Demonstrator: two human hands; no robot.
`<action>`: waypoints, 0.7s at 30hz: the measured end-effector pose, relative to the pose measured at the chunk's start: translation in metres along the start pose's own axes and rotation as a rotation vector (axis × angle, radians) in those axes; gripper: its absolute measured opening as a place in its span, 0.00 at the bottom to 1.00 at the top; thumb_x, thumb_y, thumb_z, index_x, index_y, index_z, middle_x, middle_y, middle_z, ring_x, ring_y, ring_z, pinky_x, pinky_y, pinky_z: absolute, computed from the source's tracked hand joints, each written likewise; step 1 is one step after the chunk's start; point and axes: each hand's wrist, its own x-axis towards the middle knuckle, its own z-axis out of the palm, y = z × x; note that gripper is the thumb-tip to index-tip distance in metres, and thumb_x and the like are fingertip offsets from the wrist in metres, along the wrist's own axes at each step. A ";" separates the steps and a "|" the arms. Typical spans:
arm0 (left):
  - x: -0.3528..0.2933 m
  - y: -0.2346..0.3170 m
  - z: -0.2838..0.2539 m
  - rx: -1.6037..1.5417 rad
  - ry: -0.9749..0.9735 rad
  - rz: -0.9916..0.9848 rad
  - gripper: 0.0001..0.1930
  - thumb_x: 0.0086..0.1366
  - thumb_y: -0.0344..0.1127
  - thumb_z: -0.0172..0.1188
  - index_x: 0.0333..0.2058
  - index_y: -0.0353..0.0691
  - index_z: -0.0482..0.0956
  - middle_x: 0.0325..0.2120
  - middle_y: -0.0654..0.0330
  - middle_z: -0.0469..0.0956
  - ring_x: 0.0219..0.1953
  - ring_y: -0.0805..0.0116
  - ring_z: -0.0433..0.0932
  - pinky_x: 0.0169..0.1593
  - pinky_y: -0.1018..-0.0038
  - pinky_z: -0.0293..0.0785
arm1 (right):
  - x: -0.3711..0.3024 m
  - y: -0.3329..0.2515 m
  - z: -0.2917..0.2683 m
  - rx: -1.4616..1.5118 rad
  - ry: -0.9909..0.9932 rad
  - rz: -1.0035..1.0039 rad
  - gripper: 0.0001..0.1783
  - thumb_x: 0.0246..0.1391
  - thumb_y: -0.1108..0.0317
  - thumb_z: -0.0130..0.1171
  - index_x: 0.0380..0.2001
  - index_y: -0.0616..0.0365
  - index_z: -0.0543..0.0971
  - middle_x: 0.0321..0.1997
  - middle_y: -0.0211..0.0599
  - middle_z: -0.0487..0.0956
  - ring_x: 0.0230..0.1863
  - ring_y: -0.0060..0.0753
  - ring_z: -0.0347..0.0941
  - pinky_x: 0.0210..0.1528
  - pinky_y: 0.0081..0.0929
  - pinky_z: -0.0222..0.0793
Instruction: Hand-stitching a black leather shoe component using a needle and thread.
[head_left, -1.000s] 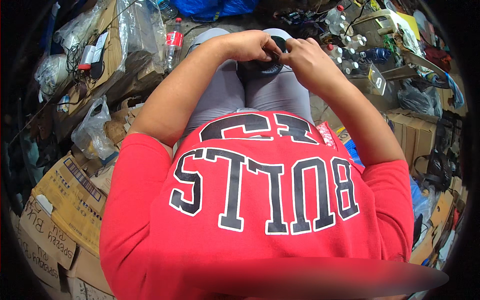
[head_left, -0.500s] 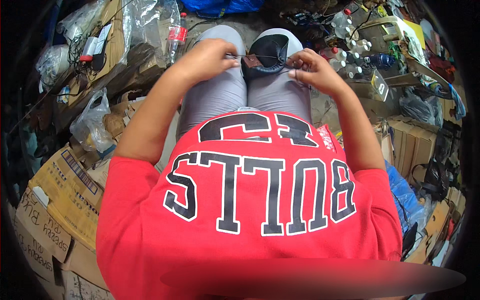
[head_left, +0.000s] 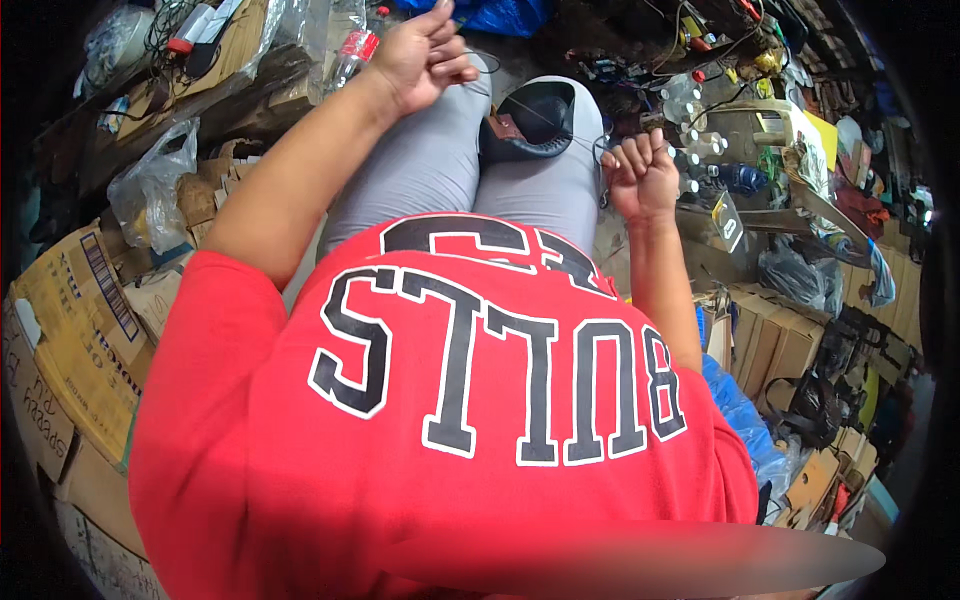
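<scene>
A black shoe (head_left: 540,112), its opening upward and a brown patch inside, rests between and on my grey-trousered knees. A thin dark thread (head_left: 492,60) runs from my left hand (head_left: 428,62) toward the shoe and crosses its opening. My left hand is raised above and left of the shoe, its fingers curled closed on the thread. To the right of the shoe, my right hand (head_left: 642,172) is closed too, with dark thread hanging beside its fingers. Neither hand touches the shoe. The sole side of the shoe is hidden.
Plastic bottles (head_left: 685,105) crowd the right side, near a worn board (head_left: 790,120). A red-labelled bottle (head_left: 358,48) stands by my left forearm. Cardboard boxes (head_left: 80,310) and a clear plastic bag (head_left: 160,190) lie on the left. Blue plastic (head_left: 500,15) lies ahead.
My hands have pulled apart: the left went up and away to the left, the right moved slightly right and down, fingers curling. The shoe stays on my lap. My view has shifted slightly.
</scene>
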 end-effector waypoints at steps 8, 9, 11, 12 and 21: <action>-0.005 0.050 -0.039 0.857 0.536 -0.112 0.25 0.64 0.56 0.44 0.34 0.37 0.77 0.34 0.47 0.79 0.44 0.48 0.75 0.55 0.58 0.63 | -0.022 -0.042 -0.056 -1.158 0.171 0.229 0.23 0.54 0.62 0.55 0.52 0.60 0.70 0.52 0.42 0.73 0.47 0.32 0.71 0.52 0.29 0.63; -0.006 0.045 -0.024 1.221 0.530 0.140 0.20 0.64 0.49 0.47 0.32 0.36 0.78 0.34 0.51 0.78 0.43 0.54 0.75 0.51 0.64 0.66 | -0.028 -0.057 -0.079 -1.377 0.141 0.131 0.27 0.51 0.63 0.58 0.55 0.58 0.68 0.54 0.42 0.72 0.48 0.32 0.70 0.52 0.28 0.63; -0.019 0.022 0.024 1.612 0.292 0.370 0.10 0.59 0.35 0.53 0.34 0.37 0.79 0.33 0.56 0.77 0.40 0.62 0.75 0.47 0.71 0.68 | -0.018 -0.064 -0.078 -1.249 0.059 -0.057 0.31 0.47 0.68 0.62 0.57 0.52 0.67 0.55 0.40 0.70 0.47 0.30 0.68 0.52 0.27 0.63; -0.026 -0.006 0.005 1.636 0.206 0.440 0.08 0.56 0.32 0.56 0.33 0.38 0.79 0.34 0.55 0.76 0.39 0.60 0.75 0.46 0.70 0.69 | -0.007 -0.052 -0.009 -1.320 0.101 -0.083 0.29 0.48 0.70 0.61 0.55 0.49 0.70 0.51 0.35 0.70 0.47 0.27 0.67 0.50 0.25 0.64; -0.005 -0.059 0.046 1.656 -0.346 0.261 0.13 0.48 0.31 0.65 0.35 0.38 0.75 0.36 0.56 0.72 0.38 0.56 0.74 0.40 0.67 0.70 | 0.028 -0.003 0.044 -1.642 -0.078 -0.076 0.21 0.43 0.54 0.67 0.24 0.63 0.75 0.19 0.30 0.72 0.23 0.19 0.64 0.26 0.24 0.64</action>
